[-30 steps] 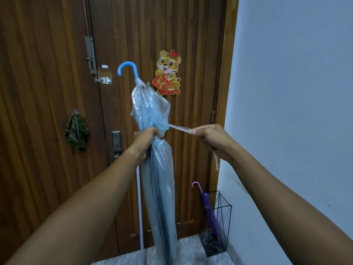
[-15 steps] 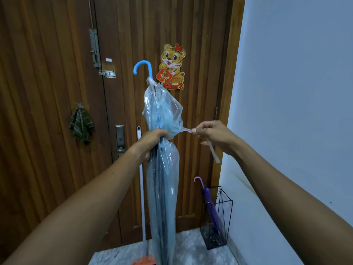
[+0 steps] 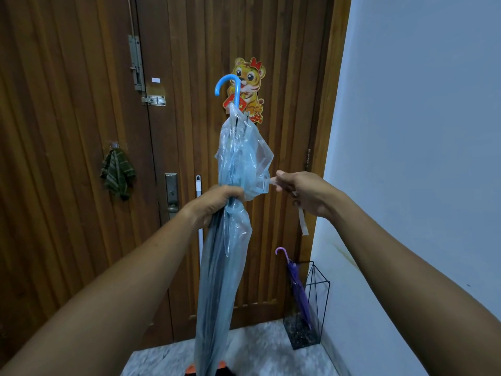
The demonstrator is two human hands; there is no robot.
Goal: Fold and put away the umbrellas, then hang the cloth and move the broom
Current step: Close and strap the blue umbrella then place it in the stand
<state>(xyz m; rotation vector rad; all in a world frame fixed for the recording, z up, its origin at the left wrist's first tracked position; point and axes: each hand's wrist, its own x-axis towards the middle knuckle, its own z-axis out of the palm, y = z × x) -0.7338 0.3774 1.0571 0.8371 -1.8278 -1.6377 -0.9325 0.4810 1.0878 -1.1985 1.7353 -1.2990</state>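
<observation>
A folded clear blue umbrella (image 3: 225, 267) hangs upright before me, its blue hook handle (image 3: 229, 86) at the top. My left hand (image 3: 217, 203) grips it round the gathered canopy at mid-length. My right hand (image 3: 301, 189) pinches the umbrella's clear closing strap (image 3: 303, 223) just right of the canopy; the strap's end dangles below my fingers. A purple umbrella (image 3: 298, 286) stands in the black wire stand (image 3: 321, 299) at the lower right. A green striped cloth (image 3: 118, 172) hangs on a door hook. The broom's white handle (image 3: 199, 207) leans on the door behind the umbrella.
The wooden door (image 3: 81, 131) fills the view ahead, with a latch (image 3: 153, 100), a lock handle (image 3: 171, 196) and a tiger sticker (image 3: 250, 85). A pale wall (image 3: 420, 131) runs along the right. Marble floor (image 3: 260, 354) lies below.
My right hand has drawn the strap in closer to the canopy, so it no longer stretches out sideways. The umbrella has shifted slightly right in view.
</observation>
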